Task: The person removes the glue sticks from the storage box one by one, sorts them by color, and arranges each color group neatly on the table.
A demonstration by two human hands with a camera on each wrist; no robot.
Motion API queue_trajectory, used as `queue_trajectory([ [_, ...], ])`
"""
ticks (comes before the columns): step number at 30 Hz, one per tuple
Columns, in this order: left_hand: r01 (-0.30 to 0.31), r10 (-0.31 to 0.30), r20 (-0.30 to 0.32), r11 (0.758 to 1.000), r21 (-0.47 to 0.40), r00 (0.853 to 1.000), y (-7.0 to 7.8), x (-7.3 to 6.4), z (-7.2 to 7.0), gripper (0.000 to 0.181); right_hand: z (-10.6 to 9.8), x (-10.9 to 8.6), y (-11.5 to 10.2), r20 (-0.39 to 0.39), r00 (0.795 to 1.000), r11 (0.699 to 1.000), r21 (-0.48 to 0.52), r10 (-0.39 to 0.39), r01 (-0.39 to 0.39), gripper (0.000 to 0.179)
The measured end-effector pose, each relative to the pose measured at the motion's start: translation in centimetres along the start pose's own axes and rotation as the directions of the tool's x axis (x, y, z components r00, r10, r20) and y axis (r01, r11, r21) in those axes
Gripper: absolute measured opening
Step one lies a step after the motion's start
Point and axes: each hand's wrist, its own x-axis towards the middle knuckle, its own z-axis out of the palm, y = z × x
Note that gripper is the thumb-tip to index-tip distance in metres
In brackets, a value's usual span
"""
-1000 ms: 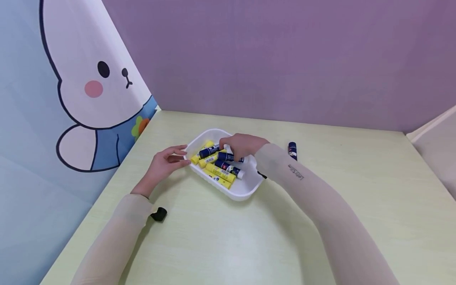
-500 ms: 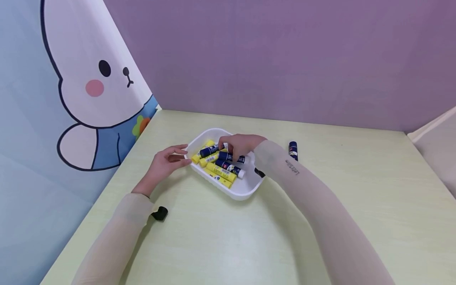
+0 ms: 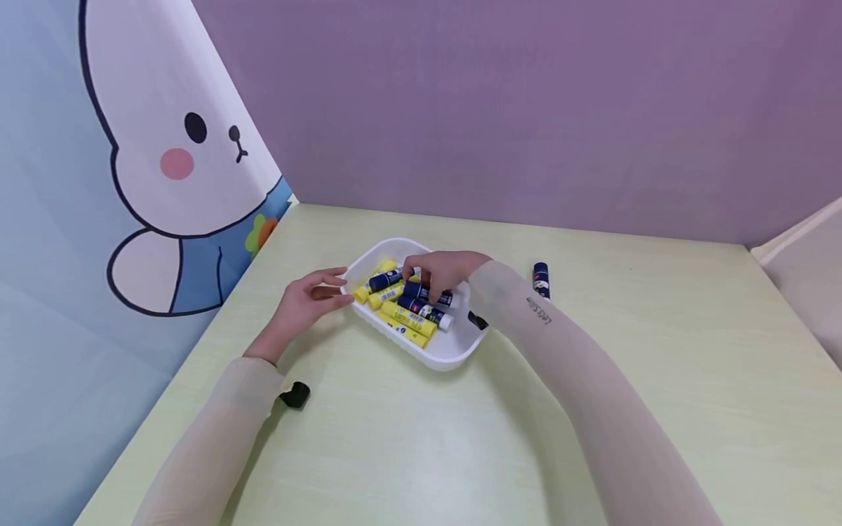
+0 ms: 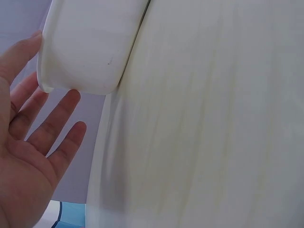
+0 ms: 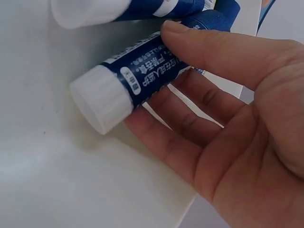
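A white plastic box (image 3: 470, 343) holds several yellow glue sticks (image 3: 408, 319) and dark blue ones. At the box's left end, my left hand (image 3: 305, 299) touches the rim with spread fingertips and thumb; the left wrist view shows the palm and the box's outer wall (image 4: 95, 52). My right hand (image 3: 447, 272) reaches down into the box. Between its thumb and fingers it grips a dark blue glue stick (image 5: 147, 69) with a white end. Another blue glue stick (image 5: 156, 5) lies right beside that one.
Behind the right forearm, a dark blue glue stick (image 3: 541, 279) stands on the pale tabletop (image 3: 395, 438). A purple wall (image 3: 526, 109) rises at the table's back edge, and a cloth with a cartoon figure (image 3: 177, 204) hangs at the left.
My right thumb and fingers have shifted slightly within the box, around the blue glue stick. My left hand has stayed at the rim.
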Motion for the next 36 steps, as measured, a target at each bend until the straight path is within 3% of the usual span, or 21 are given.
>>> queue_trajectory([
  [6, -0.005, 0.005, 0.006, 1.000, 0.004, 1.000, 0.0, 0.0, -0.1, 0.039, -0.3, -0.5, 0.1, 0.000, 1.000, 1.000, 0.008, -0.011, 0.011, 0.062],
  [15, -0.004, 0.004, 0.005, 1.000, 0.014, 1.000, 0.0, 0.0, -0.3, 0.040, -1.2, -2.0, -0.1, -0.068, 0.997, 0.982, 0.186, -0.022, 0.034, 0.064],
  [23, 0.005, -0.005, -0.005, 1.000, 0.021, 1.000, 0.0, -0.2, -0.6, 0.038, -1.2, -3.2, -0.2, -0.110, 0.991, 0.964, 0.242, -0.082, 0.107, 0.066],
  [32, 0.003, -0.003, -0.004, 1.000, 0.020, 1.000, -0.1, -0.2, -0.5, 0.038, -0.8, -5.0, 0.9, -0.221, 0.963, 0.901, 0.368, -0.156, 0.230, 0.061],
  [36, 0.004, -0.003, -0.004, 1.000, 0.028, 1.000, -0.2, -0.2, -0.5, 0.039, -0.5, -5.5, 1.9, -0.261, 0.952, 0.851, 0.452, -0.160, 0.267, 0.064],
])
